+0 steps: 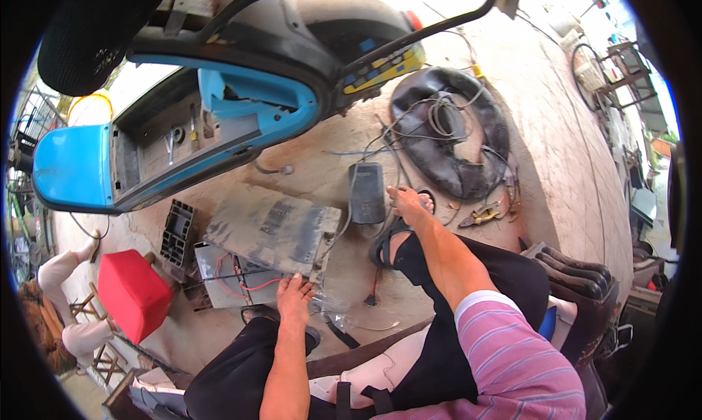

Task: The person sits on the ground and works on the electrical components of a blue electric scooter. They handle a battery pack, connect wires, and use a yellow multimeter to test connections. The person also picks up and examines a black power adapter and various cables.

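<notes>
A scuffed grey battery case cover [274, 226] lies tilted over a lighter grey box [219, 285] with red and black wires. My left hand [295, 297] is closed on the cover's near corner, fingers at its edge. Right of the cover a black charger-like box [366, 193] rests on the ground. My right hand [409, 204] is beside that box, its fingers curled near thin cables. Whatever sits between them, if anything, is too small to make out.
A blue electric scooter [285, 102] with an open floor compartment spans the upper left. A black inner tube [468, 178] with coiled cable lies at the right, near yellow-handled pliers [482, 216]. A red stool [134, 295] and black plastic tray [178, 232] are at left; another person's legs [62, 281] show.
</notes>
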`<control>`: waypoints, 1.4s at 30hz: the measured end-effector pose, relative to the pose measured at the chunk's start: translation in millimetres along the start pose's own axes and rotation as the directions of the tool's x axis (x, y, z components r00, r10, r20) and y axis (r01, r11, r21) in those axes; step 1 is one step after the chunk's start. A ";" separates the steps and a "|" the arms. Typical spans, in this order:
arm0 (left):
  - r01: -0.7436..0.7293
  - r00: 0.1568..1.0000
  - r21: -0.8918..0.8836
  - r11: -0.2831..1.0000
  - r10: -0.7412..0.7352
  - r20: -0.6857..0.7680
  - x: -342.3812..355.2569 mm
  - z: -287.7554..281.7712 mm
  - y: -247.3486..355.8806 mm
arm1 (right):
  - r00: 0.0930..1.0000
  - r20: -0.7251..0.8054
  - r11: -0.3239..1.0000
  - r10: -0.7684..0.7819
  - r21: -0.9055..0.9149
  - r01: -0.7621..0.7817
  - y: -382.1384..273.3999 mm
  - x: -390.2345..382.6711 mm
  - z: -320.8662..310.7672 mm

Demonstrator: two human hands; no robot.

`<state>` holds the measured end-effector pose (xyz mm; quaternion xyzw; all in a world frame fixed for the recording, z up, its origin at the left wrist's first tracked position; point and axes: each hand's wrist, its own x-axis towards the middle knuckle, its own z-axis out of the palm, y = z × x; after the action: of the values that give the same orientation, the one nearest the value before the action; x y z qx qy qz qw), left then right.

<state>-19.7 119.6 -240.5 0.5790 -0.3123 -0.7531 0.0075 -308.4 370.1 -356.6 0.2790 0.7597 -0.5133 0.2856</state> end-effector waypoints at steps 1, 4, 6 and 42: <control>-0.002 1.000 -0.015 1.000 0.002 0.005 -3.3 -7.0 1.1 | 1.000 -0.030 0.999 0.001 -0.033 -0.002 -29.0 -30.0 8.1; -0.011 0.999 0.064 0.998 0.008 0.045 -3.7 -14.5 -6.4 | 0.901 -0.412 0.780 -0.133 -0.604 -0.161 -31.2 -44.1 -7.0; -0.014 0.999 0.112 0.994 0.008 0.051 -12.1 -13.7 -6.1 | 0.886 -0.439 0.891 -0.148 -0.448 -0.073 -18.0 -42.1 -14.3; -0.238 0.416 -0.203 0.950 0.288 0.863 -346.3 -35.2 27.6 | 0.464 0.543 0.637 -0.700 0.181 0.749 -72.2 -310.4 -7.6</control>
<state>115.5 210.2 68.3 0.0482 -0.3388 -0.9393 -0.0234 -149.9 313.8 -85.8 -0.2478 0.7039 -0.6113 0.2636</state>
